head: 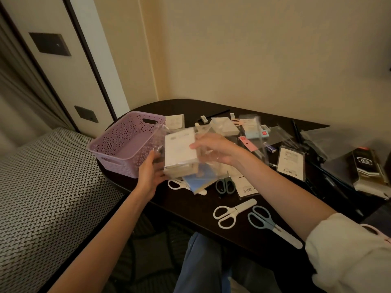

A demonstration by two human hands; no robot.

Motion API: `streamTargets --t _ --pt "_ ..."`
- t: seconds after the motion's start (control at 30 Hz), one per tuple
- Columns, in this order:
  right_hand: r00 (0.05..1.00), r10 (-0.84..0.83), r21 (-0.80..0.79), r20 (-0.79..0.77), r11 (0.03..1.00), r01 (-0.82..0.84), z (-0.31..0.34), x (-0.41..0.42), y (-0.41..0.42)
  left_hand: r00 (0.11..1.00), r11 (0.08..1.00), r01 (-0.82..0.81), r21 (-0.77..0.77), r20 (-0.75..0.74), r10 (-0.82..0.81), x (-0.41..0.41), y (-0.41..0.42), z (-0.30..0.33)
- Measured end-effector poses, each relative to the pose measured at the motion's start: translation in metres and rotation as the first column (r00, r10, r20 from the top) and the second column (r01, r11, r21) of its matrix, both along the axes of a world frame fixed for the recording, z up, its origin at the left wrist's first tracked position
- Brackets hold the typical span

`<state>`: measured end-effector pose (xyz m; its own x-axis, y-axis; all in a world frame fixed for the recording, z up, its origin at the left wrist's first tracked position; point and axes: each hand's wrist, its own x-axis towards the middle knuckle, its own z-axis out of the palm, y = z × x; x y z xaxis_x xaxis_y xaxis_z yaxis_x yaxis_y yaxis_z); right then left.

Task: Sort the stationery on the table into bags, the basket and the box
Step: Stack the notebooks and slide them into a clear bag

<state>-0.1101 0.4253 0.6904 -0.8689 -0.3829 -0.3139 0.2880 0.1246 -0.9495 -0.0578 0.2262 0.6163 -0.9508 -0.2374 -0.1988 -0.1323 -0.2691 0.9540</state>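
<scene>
Hands hold a clear bag (pixel 190 153) of white pads above the table (pixel 190 210), right of the basket (pixel 124 142). Left hand (pixel 149 172) fingers curl under it; right hand (pixel 213 148) pinches its top.

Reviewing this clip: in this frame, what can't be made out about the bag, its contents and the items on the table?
- Head view: the clear bag is motion-blurred; its mouth is not discernible.
- Print on the white pad inside is too small to read.
- The left hand shows only its back; its fingertips are hidden behind the bag.
- The right hand is smeared, so its exact pinch is unclear.
- The blue pad is partly covered by the bag.
- Dark packets at right are dim.
</scene>
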Motion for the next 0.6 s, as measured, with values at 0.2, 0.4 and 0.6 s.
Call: streamTargets --t 0.2,0.4,0.6 --pt "0.998 -0.049 -0.041 0.034 0.998 0.051 0.006 -0.006 -0.02 0.996 0.944 0.047 0.326 0.055 -0.069 -0.004 0.001 0.003" --pt "0.994 0.112 -0.057 0.006 0.992 -0.112 0.015 0.003 -0.016 0.99 0.884 0.055 0.464 0.089 -0.108 -0.01 0.008 0.007" --pt "0.981 0.193 -0.136 0.014 0.972 -0.189 0.056 0.026 0.007 0.981 0.828 0.1 0.551 0.083 -0.174 -0.005 0.027 0.013"
